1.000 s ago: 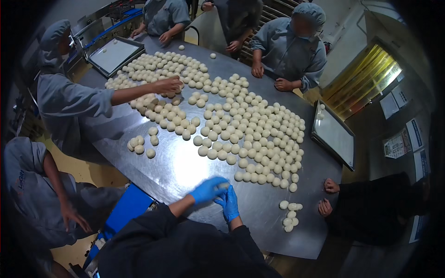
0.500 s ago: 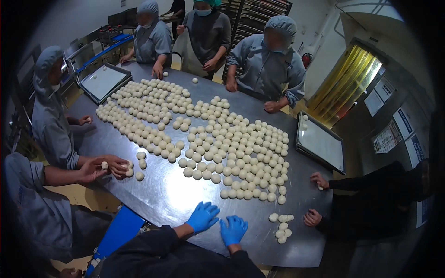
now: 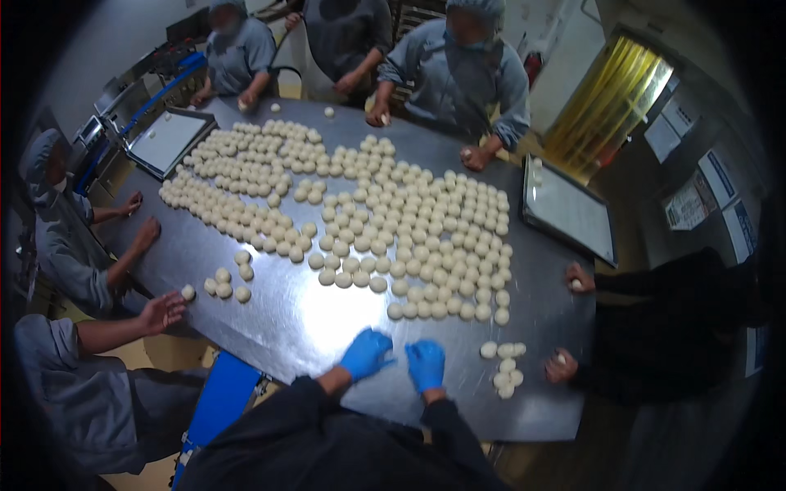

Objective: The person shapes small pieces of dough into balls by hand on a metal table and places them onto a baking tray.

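My left hand (image 3: 367, 354), in a blue glove, is on or just above the steel table (image 3: 278, 340) near its front edge, fingers curled down. Beside it, a short gap to the right, my right hand (image 3: 426, 365), gloved alike, is bent in a loose fist. Whatever lies under the palms, if anything, is hidden. Beyond my hands spreads a broad bed of round, pale dough balls (image 3: 446, 254) packed in rough rows. Its nearest row (image 3: 438, 310) lies a little ahead of my right hand.
Smaller groups of dough balls lie at the right (image 3: 508, 368) and left (image 3: 223, 282). Trays stand at the right edge (image 3: 569, 214) and far left (image 3: 168, 141). Co-workers stand around the table, their hands over it. A blue conveyor belt (image 3: 219, 405) runs below at left.
My fingers, spread flat before, have curled in. The view has shifted. The left co-worker's hand has moved off the small dough group, and one ball now lies beside that hand.
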The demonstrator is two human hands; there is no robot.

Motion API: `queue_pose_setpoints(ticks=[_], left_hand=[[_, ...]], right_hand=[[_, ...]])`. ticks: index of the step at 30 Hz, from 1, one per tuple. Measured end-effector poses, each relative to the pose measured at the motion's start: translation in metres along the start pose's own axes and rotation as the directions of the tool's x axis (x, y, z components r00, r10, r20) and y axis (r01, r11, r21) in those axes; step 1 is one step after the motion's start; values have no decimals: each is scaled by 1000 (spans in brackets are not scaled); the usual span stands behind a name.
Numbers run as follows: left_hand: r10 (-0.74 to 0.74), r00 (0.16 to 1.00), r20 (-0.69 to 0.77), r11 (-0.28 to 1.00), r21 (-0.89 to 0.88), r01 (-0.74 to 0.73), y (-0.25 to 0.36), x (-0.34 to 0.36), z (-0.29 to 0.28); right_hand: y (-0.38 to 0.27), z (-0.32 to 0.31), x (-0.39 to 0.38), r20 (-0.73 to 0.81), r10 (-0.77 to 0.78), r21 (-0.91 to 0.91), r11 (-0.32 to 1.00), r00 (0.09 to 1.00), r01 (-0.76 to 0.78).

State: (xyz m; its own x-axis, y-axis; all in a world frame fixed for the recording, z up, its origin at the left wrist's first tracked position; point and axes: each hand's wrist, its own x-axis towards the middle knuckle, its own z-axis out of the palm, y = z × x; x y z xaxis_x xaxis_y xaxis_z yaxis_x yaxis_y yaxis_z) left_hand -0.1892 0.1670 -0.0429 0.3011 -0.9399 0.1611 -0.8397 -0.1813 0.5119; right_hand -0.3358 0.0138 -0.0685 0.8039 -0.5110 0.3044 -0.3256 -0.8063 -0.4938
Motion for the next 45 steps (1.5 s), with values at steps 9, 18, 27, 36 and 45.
queue_pose_setpoints(ticks=[9,18,27,36,45], left_hand=[[-4,1000,17,995,-102,6,16,-79,-9],[-379,911,159,894,-192,406,-33,-79,-43],[-144,968,-206,989,-54,135,-38,-22,-40],[-47,998,-29,988,-148,43,-11,1,-6],[-101,994,-49,989,-112,95,-4,-68,-5]], right_hand=[[-6,-13,-77,-96,-80,72,994,992,88],[4,-51,-32,-98,-6,85,996,995,14],[-27,-44,27,47,-38,-20,999,998,39],[-22,9,9,35,36,113,993,999,-40],[-14,5,-59,-179,-106,157,978,978,135]])
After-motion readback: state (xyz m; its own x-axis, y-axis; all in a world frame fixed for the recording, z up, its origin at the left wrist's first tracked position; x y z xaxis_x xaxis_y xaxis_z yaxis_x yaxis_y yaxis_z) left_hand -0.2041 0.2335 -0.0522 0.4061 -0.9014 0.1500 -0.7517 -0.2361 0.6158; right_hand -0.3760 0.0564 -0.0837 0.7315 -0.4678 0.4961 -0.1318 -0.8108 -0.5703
